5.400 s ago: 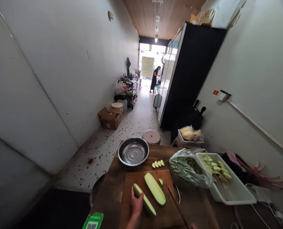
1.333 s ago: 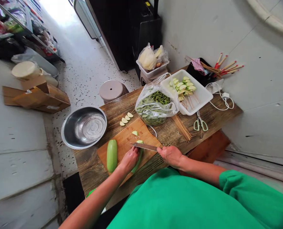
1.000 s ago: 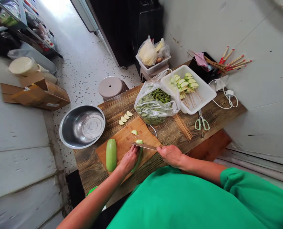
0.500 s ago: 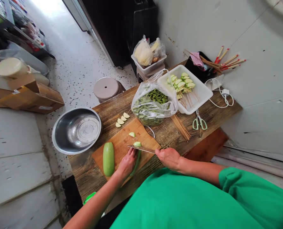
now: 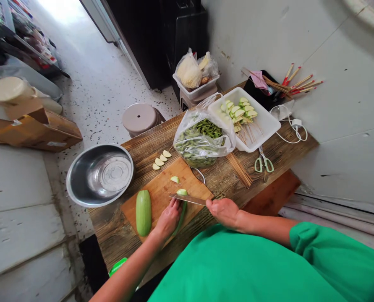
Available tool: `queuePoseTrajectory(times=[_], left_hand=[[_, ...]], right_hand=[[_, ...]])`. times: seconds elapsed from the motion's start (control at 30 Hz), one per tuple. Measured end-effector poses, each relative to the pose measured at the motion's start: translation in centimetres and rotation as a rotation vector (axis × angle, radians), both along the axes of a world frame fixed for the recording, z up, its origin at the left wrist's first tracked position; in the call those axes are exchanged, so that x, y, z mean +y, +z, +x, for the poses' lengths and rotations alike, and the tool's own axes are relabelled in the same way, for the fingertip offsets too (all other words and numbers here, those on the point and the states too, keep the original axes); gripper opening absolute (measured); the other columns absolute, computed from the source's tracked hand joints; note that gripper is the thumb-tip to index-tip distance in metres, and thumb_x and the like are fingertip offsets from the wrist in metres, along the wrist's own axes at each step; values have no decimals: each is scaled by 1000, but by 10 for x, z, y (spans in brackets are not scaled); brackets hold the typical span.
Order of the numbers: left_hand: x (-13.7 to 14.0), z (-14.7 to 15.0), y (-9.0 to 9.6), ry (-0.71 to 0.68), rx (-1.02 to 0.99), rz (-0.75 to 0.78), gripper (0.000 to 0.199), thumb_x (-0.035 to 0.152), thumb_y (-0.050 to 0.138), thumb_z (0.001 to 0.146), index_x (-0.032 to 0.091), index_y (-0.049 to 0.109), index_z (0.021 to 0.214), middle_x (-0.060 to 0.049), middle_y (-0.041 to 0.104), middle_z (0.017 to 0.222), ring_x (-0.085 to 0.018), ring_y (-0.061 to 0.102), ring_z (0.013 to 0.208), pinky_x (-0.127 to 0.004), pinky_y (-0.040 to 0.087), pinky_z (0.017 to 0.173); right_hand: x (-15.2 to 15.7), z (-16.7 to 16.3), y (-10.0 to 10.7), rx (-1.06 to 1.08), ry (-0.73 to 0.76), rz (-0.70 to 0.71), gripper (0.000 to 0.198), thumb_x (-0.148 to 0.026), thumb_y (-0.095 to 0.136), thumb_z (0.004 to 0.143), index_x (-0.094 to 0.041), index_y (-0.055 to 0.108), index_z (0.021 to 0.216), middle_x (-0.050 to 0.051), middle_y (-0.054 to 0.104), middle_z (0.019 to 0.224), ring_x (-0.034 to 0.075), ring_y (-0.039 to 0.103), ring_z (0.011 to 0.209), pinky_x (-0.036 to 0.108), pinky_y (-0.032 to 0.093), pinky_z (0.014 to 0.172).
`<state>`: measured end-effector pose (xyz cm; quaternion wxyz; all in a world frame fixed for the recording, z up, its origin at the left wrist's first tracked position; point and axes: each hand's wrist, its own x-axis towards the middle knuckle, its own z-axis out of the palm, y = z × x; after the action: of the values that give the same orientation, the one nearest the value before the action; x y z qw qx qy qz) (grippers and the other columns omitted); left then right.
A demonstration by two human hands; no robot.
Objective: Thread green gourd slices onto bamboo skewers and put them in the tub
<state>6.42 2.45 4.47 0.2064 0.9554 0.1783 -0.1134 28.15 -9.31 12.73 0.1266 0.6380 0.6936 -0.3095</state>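
Observation:
My right hand [image 5: 223,211] is wrapped round the handle of a knife [image 5: 189,199]. Its blade lies across a piece of zucchini [image 5: 182,216] near the far end, where a pale slice [image 5: 182,192] shows beyond the blade. My left hand [image 5: 169,218] grips that zucchini piece from the left, fingertips close to the blade. Another large zucchini piece [image 5: 143,212] lies on the left of the wooden cutting board [image 5: 161,191]. One cut slice [image 5: 174,179] rests flat farther up the board. Several slices [image 5: 162,159] stand in a row on the table just past the board.
A steel basin [image 5: 100,175] sits at the table's left end. Beyond the board are a plastic bag of green pods [image 5: 204,138], a white tray [image 5: 262,126] of skewered slices, bamboo skewers [image 5: 239,170] and scissors [image 5: 264,161]. A stool [image 5: 139,119] stands behind the table.
The whole view has shifted slightly. Both hands, the knife and the zucchini keep nearly the same positions against the board.

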Motion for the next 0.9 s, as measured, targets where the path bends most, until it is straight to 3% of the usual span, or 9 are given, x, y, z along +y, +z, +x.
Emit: queuePoseTrajectory(times=[0.3, 0.5, 0.7, 0.8, 0.9], left_hand=[[1, 1, -2, 3, 14, -4, 33, 13, 30, 85, 12, 59, 101, -14, 54, 112, -25, 41, 118, -38, 44, 94], [2, -1, -7, -10, -33, 0, 36, 12, 30, 84, 14, 58, 106, -13, 54, 116, -25, 34, 125, -42, 40, 97], [3, 0, -9, -12, -16, 47, 39, 12, 30, 85, 13, 52, 117, -14, 45, 129, -25, 26, 130, -42, 39, 98], [2, -1, -2, -14, -54, 78, 37, 16, 31, 86, 13, 52, 117, -14, 49, 125, -25, 34, 126, -39, 42, 95], [5, 2, 18, 38, -173, 98, 31, 21, 34, 87, 15, 57, 108, -13, 57, 113, -24, 48, 112, -40, 44, 91]], right_hand=[[-4, -3, -4, -20, 5, 37, 23, -7, 33, 84, -10, 50, 99, 15, 65, 79, 24, 66, 73, 30, 50, 55], [-2, -4, -8, 2, -15, 5, 22, -7, 35, 83, -9, 50, 99, 17, 65, 80, 24, 66, 75, 30, 51, 58], [4, -1, -29, 4, -12, -54, 21, -8, 34, 85, -6, 50, 99, 18, 66, 80, 25, 66, 79, 31, 51, 61], [3, 1, -33, -9, -23, -23, 21, -9, 34, 86, -8, 50, 99, 17, 66, 82, 24, 66, 78, 31, 51, 62], [2, 2, -32, 7, -23, -15, 21, -9, 34, 86, -10, 50, 99, 16, 66, 83, 23, 66, 78, 30, 50, 63]])
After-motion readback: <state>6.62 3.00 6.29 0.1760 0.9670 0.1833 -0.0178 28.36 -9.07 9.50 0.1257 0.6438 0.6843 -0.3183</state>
